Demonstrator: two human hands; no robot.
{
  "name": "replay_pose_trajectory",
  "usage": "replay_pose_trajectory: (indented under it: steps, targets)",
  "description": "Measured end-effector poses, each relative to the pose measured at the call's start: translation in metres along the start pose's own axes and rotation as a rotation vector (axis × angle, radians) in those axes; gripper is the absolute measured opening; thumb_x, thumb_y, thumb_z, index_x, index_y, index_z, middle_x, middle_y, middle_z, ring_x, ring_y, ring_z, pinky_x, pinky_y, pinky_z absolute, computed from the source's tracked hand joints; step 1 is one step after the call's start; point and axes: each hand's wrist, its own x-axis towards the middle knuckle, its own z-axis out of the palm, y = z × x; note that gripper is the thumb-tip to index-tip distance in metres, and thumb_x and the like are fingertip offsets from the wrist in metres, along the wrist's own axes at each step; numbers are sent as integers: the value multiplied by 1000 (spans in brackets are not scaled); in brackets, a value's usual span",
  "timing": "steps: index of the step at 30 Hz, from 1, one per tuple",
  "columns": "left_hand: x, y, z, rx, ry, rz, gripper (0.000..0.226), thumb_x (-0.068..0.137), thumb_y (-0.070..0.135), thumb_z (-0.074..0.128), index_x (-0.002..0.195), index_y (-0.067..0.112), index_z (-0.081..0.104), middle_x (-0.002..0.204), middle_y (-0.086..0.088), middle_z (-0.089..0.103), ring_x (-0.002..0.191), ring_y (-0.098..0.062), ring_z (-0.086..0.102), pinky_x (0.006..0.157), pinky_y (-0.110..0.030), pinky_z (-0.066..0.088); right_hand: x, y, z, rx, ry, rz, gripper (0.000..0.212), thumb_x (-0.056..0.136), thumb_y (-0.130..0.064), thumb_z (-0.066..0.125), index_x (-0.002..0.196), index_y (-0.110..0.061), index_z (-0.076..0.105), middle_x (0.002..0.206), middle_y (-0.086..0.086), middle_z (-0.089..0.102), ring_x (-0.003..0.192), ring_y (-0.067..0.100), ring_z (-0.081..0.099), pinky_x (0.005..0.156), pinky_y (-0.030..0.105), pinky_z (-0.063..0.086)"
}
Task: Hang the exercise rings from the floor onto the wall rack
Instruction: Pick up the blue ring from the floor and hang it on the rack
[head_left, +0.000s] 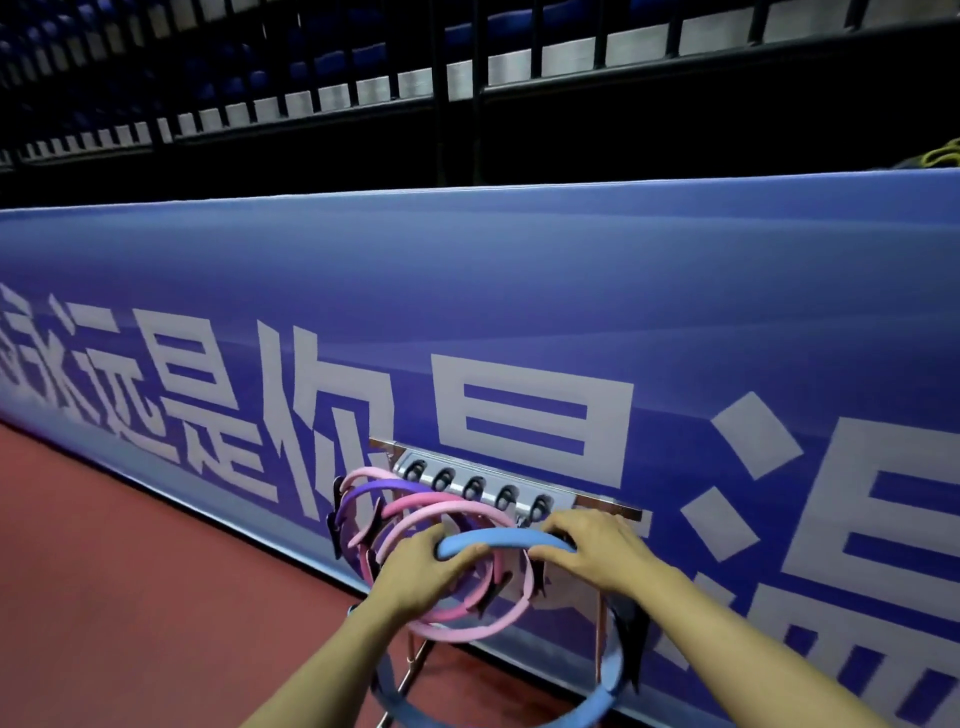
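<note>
The blue exercise ring (498, 543) is hanging just below the silver hook rack (480, 486) against the blue banner wall (519, 291), with open red floor (130, 571) spreading leftward. Both the left hand (421, 569) and right hand (597, 545) are curling closed around its top arc. Pink and purple rings (410, 512) are crowding immediately left of the grip.

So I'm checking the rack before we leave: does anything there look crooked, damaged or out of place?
Nothing looks damaged. The pink and purple rings hang bunched and overlapping at the rack's left end, not evenly spaced. Both hands, left and right, grip the blue ring at the rack, not yet hung.
</note>
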Motion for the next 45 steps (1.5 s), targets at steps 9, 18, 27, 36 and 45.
replay_pose_trajectory:
  steps: [9,18,27,36,45]
  targets:
    - [89,-16,18,166,-211,175,45,80,64,67,102,26,63,93,8,69,80,-11,59,74,-33,49,66,18,48,-27,-174,43,39,92,-67,50,113,-35,60,104,-11,66,96,15,62,81,36,49]
    - [172,-44,52,372,-487,289,35,79,57,72,96,26,71,77,10,61,70,-15,51,61,-32,35,108,42,106,102,-290,179,35,94,-58,57,116,-32,61,111,-6,61,100,18,59,86,35,48]
    - [260,-74,73,453,-676,343,41,75,53,75,94,17,73,87,-6,73,71,-21,57,65,-34,46,165,64,142,126,-321,308,37,94,-53,60,121,-28,64,112,0,53,103,24,58,87,39,46]
    - [312,-80,96,507,-675,408,48,73,62,68,99,22,72,97,-1,74,93,-26,67,76,-34,51,194,81,149,101,-218,479,35,89,-51,67,113,-25,65,112,-1,67,104,21,61,88,36,48]
    - [331,-93,110,489,-634,412,49,75,63,68,102,22,71,103,1,74,98,-25,67,80,-34,50,208,93,161,95,-156,518,29,96,-39,62,120,-24,68,120,-4,63,112,19,59,96,33,45]
